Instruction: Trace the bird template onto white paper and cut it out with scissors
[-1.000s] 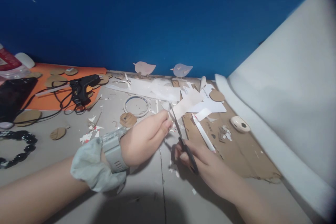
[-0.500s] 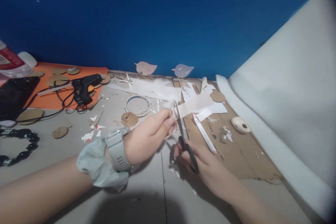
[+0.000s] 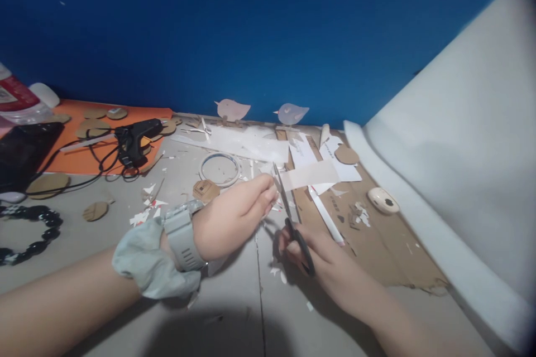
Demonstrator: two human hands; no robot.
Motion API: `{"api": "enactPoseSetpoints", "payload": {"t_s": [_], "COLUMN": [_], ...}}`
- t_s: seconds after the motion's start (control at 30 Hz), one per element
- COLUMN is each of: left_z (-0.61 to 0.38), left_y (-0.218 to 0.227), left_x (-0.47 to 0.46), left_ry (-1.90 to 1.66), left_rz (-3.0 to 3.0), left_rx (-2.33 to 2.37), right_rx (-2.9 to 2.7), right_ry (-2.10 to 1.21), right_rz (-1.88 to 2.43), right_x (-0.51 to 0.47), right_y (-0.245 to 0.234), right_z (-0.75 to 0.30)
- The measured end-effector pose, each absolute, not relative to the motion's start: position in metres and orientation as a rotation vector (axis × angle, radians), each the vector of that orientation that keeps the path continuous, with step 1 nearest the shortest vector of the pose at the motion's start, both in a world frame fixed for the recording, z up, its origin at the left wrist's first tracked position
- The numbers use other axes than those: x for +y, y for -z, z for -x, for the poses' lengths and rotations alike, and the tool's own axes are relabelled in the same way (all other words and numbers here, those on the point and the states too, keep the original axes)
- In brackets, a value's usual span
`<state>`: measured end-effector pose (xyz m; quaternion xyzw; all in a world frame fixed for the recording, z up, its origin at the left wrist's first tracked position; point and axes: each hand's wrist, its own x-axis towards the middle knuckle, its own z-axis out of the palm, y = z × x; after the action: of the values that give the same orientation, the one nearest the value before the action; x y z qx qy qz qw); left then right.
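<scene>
My right hand [image 3: 310, 251] is closed round the black handles of a pair of scissors [image 3: 287, 206], whose blades point away from me. A pale strip of paper [image 3: 310, 174] extends to the right from the blades. My left hand [image 3: 240, 212], with a grey watch and a pale scrunchie at the wrist, pinches the strip's near end just left of the blades. Its fingertips partly hide that end. Beneath the strip lie white paper sheets [image 3: 348, 170] and a white marker [image 3: 326, 216].
Two paper birds, one pink [image 3: 233, 110] and one lilac [image 3: 292, 114], stand by the blue wall. A black glue gun [image 3: 136, 142] with its cord lies on orange paper [image 3: 153, 113]. A tape roll [image 3: 220, 169], cardboard discs [image 3: 95, 211] and a cream oval object [image 3: 383, 201] lie around.
The paper strip has swung lower at its right end and lies flatter. The scissor blades look closer together. My left hand has shifted slightly left.
</scene>
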<state>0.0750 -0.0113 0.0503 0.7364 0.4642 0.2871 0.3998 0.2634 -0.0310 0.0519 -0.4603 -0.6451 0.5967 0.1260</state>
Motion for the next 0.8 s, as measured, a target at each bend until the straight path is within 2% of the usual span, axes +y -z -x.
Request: {"api": "enactPoseSetpoints", "payload": {"t_s": [0.8], "left_z": [-0.064], "left_y": [-0.065], "left_x": [-0.007], "left_ry": [-0.486], "left_rz": [-1.997], "left_rx": [1.284], "right_rx": [-1.994], "right_ry": [-1.662], "right_rz": [1.404], "right_x": [-0.033], "right_y": [-0.040], "right_z": [-0.268]}}
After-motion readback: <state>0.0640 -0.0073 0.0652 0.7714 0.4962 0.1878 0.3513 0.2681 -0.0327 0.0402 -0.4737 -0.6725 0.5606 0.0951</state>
